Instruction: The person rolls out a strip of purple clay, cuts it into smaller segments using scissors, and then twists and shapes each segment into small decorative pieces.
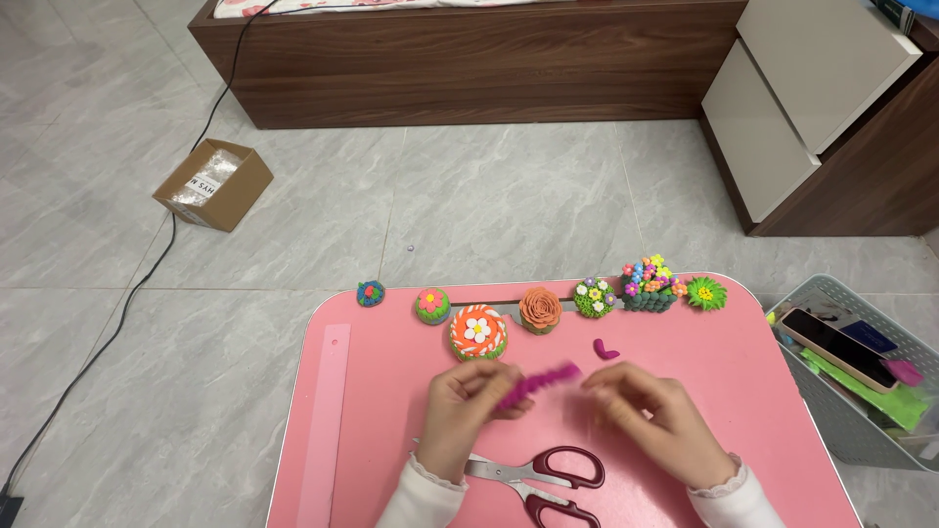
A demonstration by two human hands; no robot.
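Observation:
My left hand [468, 406] pinches one end of a ridged magenta clay strip [538, 381] over the pink table [381, 430]. The strip's other end reaches toward my right hand [650, 416], whose fingers are bunched and blurred just right of it; I cannot tell whether they touch it. A small magenta clay piece [605, 349] lies just beyond the hands. Dark red scissors [548, 479] lie between my wrists at the near edge.
Several clay flower models line the table's far edge, among them an orange and white one [477, 332] and an orange rose [540, 310]. A pink ruler [325, 420] lies at the left. A grey basket [861, 381] holding a phone stands to the right. A cardboard box [213, 184] sits on the floor.

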